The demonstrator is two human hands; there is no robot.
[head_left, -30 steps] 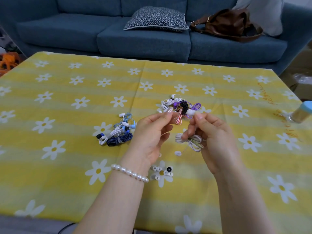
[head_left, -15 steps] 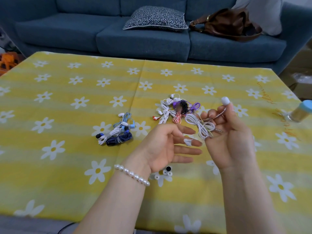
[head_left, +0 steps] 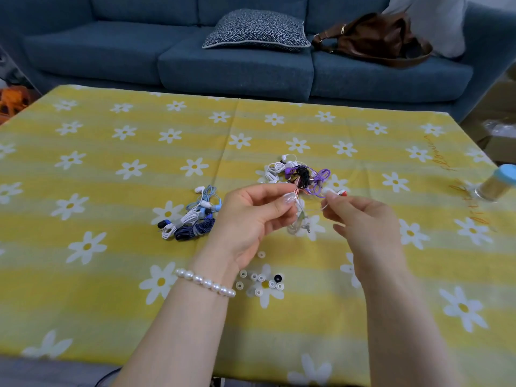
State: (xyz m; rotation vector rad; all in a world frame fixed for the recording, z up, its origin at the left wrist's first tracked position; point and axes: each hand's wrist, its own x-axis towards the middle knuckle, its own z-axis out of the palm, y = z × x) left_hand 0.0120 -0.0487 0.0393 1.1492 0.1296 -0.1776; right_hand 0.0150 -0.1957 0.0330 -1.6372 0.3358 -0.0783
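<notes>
The left hand [head_left: 251,216] and the right hand [head_left: 363,224] are raised side by side just above the table, close together but not touching. Each pinches a part of the same white wired earphones [head_left: 297,224] between thumb and forefinger, with the other fingers curled in. The cord's loose coil hangs in the gap between the hands, above the yellow daisy tablecloth [head_left: 111,275]. What exactly the right fingertips hold is too blurred to tell.

Just beyond the hands lies a tangled pile of white, purple, black and red earphones [head_left: 301,174]. A second bundle, blue, white and navy [head_left: 192,216], lies to the left of the left hand. A cluster of small silicone ear tips [head_left: 262,280] sits on the cloth below the hands, beside the left wrist's pearl bracelet [head_left: 205,282]. A blue-capped bottle [head_left: 499,185] stands at the table's right edge.
</notes>
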